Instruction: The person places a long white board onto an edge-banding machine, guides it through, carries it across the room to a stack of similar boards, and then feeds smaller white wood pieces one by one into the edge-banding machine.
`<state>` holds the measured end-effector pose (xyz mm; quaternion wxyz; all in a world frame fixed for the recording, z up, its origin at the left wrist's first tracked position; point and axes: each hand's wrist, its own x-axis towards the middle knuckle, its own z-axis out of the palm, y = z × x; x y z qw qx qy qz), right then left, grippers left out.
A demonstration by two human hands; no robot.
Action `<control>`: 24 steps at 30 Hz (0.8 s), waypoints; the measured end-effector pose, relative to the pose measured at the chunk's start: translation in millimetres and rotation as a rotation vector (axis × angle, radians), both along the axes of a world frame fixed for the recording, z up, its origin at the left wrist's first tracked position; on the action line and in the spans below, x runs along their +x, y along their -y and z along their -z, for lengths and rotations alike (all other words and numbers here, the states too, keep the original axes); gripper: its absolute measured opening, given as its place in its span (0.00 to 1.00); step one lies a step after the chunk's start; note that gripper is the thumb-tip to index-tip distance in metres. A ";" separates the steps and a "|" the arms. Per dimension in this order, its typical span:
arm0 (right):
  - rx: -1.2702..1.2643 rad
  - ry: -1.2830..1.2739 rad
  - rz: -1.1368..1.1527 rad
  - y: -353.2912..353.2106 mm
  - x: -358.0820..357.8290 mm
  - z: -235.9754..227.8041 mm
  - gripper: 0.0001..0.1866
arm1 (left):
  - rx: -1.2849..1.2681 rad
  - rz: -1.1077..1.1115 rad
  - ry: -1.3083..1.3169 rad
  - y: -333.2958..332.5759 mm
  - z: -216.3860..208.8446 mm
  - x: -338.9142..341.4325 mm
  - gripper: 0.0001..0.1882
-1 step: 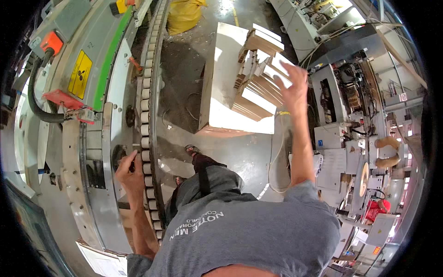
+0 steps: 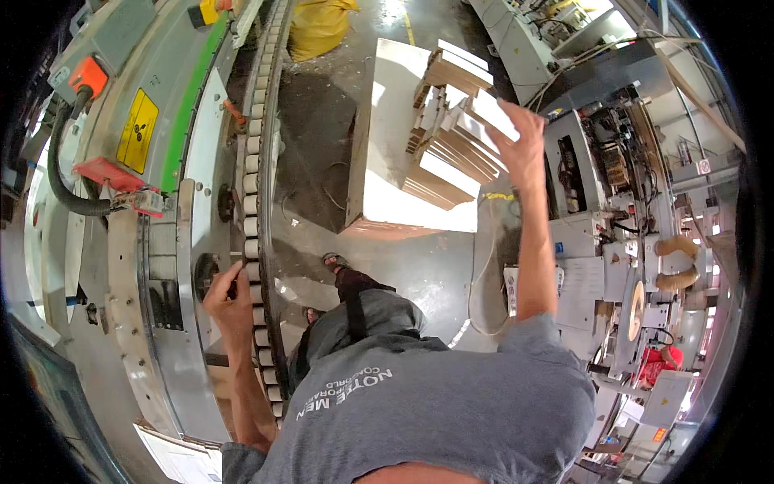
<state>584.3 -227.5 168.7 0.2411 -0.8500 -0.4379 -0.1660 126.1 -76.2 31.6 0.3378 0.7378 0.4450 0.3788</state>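
Note:
My right hand is at the right end of a stack of white panels with brown edges. Its fingers are apart and curved, the thumb close to the panel ends; whether it touches them is unclear. Those panels lie in uneven, fanned piles on a larger white board stack. At the left, my left hand is closed beside the roller conveyor, thumb and index finger close together at the machine's edge. What they hold, if anything, cannot be made out.
A long machine with a green stripe and yellow warning label runs along the left. A yellow sack lies on the floor at the far end. Another machine with exposed parts stands at the right. A thin cable trails between.
My right hand has moved slightly right, toward the ends of the panels, its fingers curving more around them. My left hand stays at the conveyor.

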 end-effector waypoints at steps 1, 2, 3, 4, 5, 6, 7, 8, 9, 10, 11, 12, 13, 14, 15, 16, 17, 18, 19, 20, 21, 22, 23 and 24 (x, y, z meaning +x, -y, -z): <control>-0.037 0.046 -0.042 13.5 31.6 -0.2 0.24 | -0.026 0.025 0.026 1.2 1.1 4.4 0.08; -0.083 0.029 -0.065 16.7 44.8 -5.9 0.24 | -0.023 0.026 0.028 3.6 5.3 6.7 0.08; -0.118 0.022 -0.058 20.3 51.7 -4.9 0.23 | -0.029 0.036 0.032 5.5 9.9 8.3 0.08; -0.153 0.015 -0.052 23.0 57.8 -4.2 0.22 | -0.035 0.045 0.036 6.9 11.6 10.6 0.08; -0.150 0.014 -0.049 24.5 65.3 -0.5 0.22 | 0.005 0.061 0.029 6.9 8.6 14.2 0.08; -0.200 0.072 -0.079 25.4 75.7 6.3 0.22 | 0.007 0.063 0.028 6.5 8.4 17.2 0.08; -0.250 0.131 -0.108 26.8 83.0 11.9 0.21 | 0.027 0.072 0.019 6.0 8.8 20.3 0.08; -0.249 0.129 -0.111 25.1 84.1 15.7 0.21 | 0.045 0.075 0.008 5.9 9.5 22.4 0.08; -0.244 0.144 -0.119 23.5 83.8 19.9 0.20 | 0.046 0.072 0.006 5.2 10.8 24.4 0.08; -0.239 0.160 -0.127 22.5 83.1 22.4 0.19 | 0.056 0.065 0.011 4.0 12.5 26.5 0.08; -0.250 0.153 -0.122 22.2 81.7 22.1 0.20 | 0.065 0.056 0.015 3.7 13.5 28.2 0.08; -0.250 0.152 -0.124 21.2 83.2 21.3 0.20 | 0.064 0.055 0.014 3.5 13.4 30.6 0.08; -0.265 0.140 -0.123 20.4 85.1 20.3 0.20 | 0.040 0.050 0.021 2.9 13.0 33.4 0.08; -0.281 0.127 -0.121 19.9 84.4 19.2 0.20 | 0.014 0.046 0.026 2.8 12.6 34.3 0.08; -0.281 0.124 -0.120 19.7 82.4 17.1 0.20 | 0.014 0.048 0.023 2.1 13.4 35.4 0.08; -0.328 0.123 -0.101 19.2 78.7 13.9 0.20 | 0.016 0.050 0.025 1.1 14.9 36.7 0.08; -0.377 0.125 -0.085 17.9 76.1 9.6 0.21 | 0.017 0.050 0.028 0.8 15.6 38.3 0.09; -0.377 0.124 -0.084 16.7 74.5 5.9 0.21 | 0.017 0.051 0.027 0.0 14.6 39.1 0.09; -0.423 0.115 -0.073 15.3 72.7 2.7 0.20 | 0.012 0.052 0.007 -1.2 12.7 39.3 0.09; -0.470 0.109 -0.073 11.2 71.8 -0.8 0.20 | 0.005 0.044 -0.013 -0.6 11.2 38.7 0.09; -0.470 0.108 -0.086 10.3 72.2 -4.4 0.20 | 0.004 0.031 -0.017 -0.6 9.7 38.2 0.09; -0.404 0.076 -0.056 11.8 72.8 -8.3 0.19 | 0.003 0.043 0.000 -1.3 7.5 38.1 0.09; -0.341 0.043 -0.052 3.5 69.2 -13.8 0.18 | 0.000 0.028 0.013 1.1 4.3 34.8 0.09; -0.326 -0.016 -0.071 -7.5 50.8 -31.6 0.18 | 0.038 -0.003 -0.001 5.4 -2.6 36.0 0.10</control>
